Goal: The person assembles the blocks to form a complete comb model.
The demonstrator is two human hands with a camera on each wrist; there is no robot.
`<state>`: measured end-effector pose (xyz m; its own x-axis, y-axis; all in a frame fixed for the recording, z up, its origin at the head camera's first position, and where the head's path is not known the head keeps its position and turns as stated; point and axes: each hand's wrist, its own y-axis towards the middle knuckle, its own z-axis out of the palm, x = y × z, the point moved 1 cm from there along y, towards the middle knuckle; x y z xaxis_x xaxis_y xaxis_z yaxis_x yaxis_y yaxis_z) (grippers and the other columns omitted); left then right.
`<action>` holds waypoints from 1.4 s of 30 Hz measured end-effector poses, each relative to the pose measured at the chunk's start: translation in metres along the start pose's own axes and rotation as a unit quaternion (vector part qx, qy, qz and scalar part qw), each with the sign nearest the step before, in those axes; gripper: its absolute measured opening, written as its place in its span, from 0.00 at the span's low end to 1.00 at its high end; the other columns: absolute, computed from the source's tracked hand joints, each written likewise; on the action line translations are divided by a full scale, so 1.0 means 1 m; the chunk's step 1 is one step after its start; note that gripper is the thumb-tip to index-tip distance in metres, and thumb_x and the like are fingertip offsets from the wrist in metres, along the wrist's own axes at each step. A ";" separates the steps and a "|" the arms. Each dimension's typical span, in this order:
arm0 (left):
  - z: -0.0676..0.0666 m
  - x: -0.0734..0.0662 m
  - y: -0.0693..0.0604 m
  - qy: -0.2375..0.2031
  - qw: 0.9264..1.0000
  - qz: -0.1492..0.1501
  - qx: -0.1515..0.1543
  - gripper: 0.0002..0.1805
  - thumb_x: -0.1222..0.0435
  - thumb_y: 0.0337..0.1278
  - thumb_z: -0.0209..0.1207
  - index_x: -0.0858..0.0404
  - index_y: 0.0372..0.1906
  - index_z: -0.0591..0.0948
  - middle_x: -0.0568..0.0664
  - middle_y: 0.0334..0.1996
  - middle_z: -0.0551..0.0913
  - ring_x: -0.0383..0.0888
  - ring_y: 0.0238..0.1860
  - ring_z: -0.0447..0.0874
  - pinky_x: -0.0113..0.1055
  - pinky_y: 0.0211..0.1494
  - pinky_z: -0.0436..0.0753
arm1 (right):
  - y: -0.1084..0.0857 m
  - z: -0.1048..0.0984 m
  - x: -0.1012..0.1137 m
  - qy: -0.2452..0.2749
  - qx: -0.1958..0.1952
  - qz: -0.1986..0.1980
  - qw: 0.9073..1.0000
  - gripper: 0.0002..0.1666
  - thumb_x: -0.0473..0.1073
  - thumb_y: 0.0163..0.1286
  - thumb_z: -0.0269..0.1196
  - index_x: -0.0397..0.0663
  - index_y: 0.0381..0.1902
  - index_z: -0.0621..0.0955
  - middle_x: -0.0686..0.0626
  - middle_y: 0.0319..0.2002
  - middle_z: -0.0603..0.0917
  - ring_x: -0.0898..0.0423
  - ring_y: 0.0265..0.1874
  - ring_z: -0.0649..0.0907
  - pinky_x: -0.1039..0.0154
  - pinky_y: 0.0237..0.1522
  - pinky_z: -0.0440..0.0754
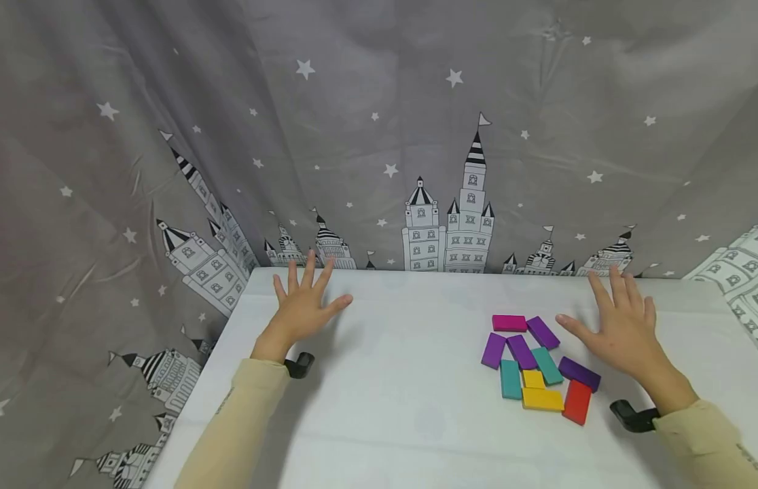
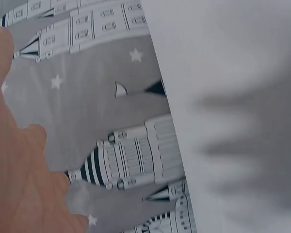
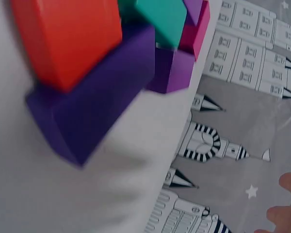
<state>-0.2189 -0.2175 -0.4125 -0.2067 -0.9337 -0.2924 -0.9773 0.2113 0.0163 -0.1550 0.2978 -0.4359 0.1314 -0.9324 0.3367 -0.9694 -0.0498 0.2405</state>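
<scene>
White tabletop bearing clustered coloured blocks, right hand nearby

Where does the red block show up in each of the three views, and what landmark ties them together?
Head: red block, lower half, right of centre.
Left wrist: not in it.
Right wrist: red block, upper left, beside the dark purple block.
Shared landmark: gray castle-print curtain beyond the white table's edge.

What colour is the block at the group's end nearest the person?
Red; that block shows best, whole, in the head view.
</scene>
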 end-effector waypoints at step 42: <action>0.108 -0.152 0.000 -0.124 0.975 0.155 0.094 0.47 0.36 0.69 0.47 0.51 0.82 0.45 0.51 0.81 0.45 0.59 0.80 0.39 0.62 0.79 0.40 | -0.020 0.035 0.046 0.063 0.159 -0.085 0.982 0.42 0.51 0.60 0.74 0.41 0.69 0.73 0.31 0.63 0.75 0.31 0.63 0.71 0.29 0.59 0.73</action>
<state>-0.1826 -0.0446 -0.4710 -0.4514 -0.7224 -0.5238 -0.8383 0.5444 -0.0283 -0.1371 0.2438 -0.4571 0.3019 -0.8505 0.4308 -0.9443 -0.3287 0.0128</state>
